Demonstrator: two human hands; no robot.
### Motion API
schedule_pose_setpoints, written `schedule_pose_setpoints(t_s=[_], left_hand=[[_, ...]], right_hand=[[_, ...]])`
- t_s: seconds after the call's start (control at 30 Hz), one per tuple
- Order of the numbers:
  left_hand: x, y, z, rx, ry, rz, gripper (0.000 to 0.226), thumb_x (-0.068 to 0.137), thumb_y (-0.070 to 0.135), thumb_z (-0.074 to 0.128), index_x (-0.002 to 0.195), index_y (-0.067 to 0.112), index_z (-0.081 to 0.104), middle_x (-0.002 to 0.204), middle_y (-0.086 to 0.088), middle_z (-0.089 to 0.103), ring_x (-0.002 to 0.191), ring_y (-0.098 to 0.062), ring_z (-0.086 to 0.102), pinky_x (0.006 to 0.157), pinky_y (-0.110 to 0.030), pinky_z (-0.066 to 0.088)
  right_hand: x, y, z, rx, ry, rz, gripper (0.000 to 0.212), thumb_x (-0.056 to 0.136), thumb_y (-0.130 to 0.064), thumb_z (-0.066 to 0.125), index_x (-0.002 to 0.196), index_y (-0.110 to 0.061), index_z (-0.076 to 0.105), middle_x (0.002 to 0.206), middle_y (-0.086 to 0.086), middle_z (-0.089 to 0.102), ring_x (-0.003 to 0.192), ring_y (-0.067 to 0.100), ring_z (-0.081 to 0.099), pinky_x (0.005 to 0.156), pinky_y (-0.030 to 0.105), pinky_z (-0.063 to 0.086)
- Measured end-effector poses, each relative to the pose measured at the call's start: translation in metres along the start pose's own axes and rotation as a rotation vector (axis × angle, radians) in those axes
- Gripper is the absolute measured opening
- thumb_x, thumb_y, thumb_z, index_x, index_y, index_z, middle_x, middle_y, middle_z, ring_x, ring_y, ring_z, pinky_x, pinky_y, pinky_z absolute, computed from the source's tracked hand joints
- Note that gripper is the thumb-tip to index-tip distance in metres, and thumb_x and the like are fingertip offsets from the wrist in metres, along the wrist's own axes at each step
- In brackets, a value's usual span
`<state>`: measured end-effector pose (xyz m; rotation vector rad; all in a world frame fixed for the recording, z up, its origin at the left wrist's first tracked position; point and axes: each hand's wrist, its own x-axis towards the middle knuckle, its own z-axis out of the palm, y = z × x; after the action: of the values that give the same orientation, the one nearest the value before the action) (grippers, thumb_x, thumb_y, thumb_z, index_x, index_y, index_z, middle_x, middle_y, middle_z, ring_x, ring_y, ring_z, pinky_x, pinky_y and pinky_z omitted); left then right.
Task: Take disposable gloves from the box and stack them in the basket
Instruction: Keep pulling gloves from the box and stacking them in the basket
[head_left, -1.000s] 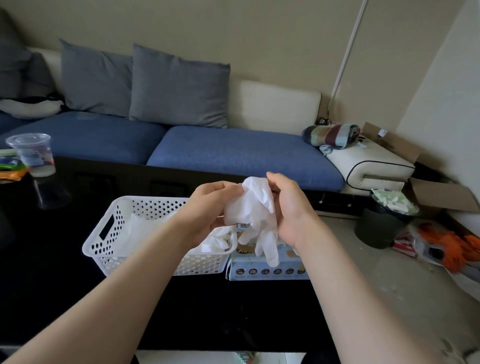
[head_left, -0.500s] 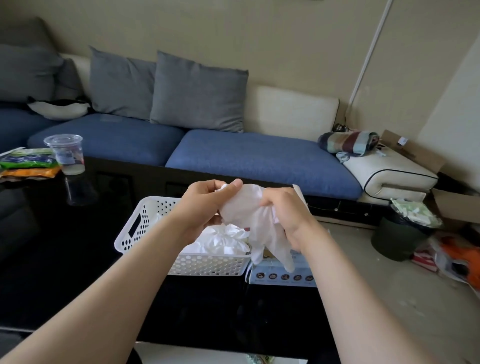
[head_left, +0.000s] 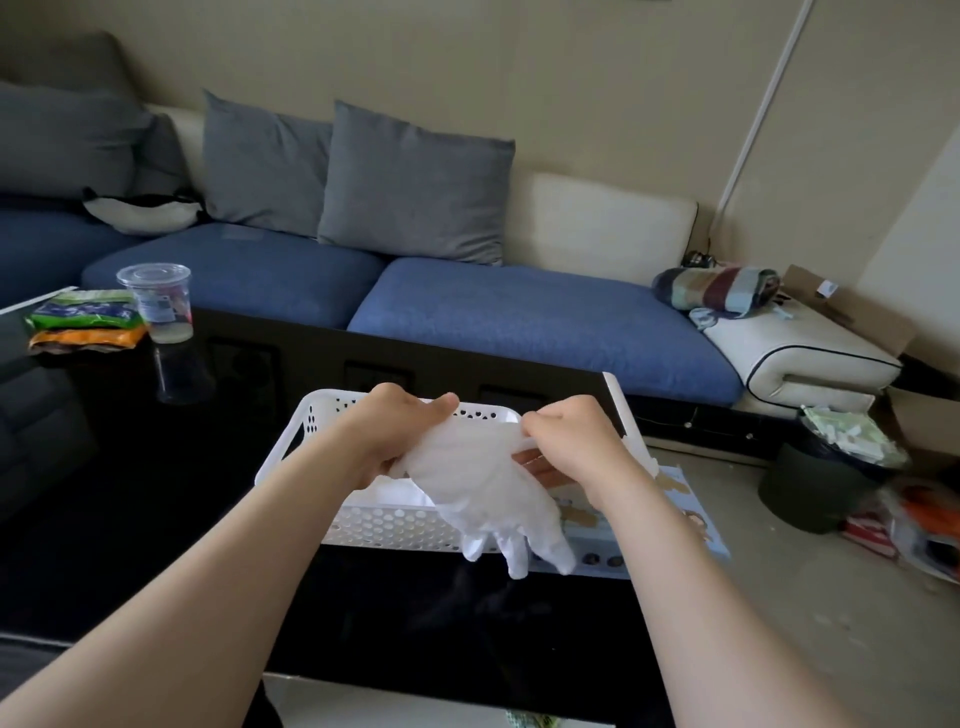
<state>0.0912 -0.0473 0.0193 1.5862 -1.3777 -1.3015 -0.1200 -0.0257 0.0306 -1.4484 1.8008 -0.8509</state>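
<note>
A thin white disposable glove (head_left: 483, 488) hangs spread between both hands above the white perforated basket (head_left: 384, 525) on the black table. My left hand (head_left: 395, 431) pinches the cuff's left side. My right hand (head_left: 576, 441) pinches its right side. The glove's fingers dangle down over the basket's near wall. More white gloves (head_left: 400, 493) lie inside the basket, mostly hidden by my hands. The pale blue glove box (head_left: 685, 514) lies flat just right of the basket, partly covered by my right forearm.
A clear plastic cup (head_left: 158, 306) and snack packets (head_left: 83, 322) stand at the table's far left. A blue sofa (head_left: 519, 312) with grey cushions runs behind the table. A dark bin (head_left: 815, 478) and floor clutter lie to the right.
My hands have pulled apart, stretching the crumpled glove out flat, and lowered it closer over the basket. The view has tilted left and down.
</note>
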Motion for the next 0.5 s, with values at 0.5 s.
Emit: schedule_pose_setpoints(t_s=[0.5], left_hand=[[-0.001,0.001,-0.017,0.142,0.34,0.391,0.026,0.098,0.048,0.068,0.091,0.023,0.071,0.091,0.005,0.071,0.087,-0.015,0.066,0.067,-0.03,0.05]], right_hand=[[-0.002,-0.026,0.027,-0.104,-0.184,-0.116,0.03,0.075,-0.051,0.088,0.094,-0.029,0.078,0.108,-0.004,0.072,0.098,0.017,0.071,0.075,0.035,0.059]])
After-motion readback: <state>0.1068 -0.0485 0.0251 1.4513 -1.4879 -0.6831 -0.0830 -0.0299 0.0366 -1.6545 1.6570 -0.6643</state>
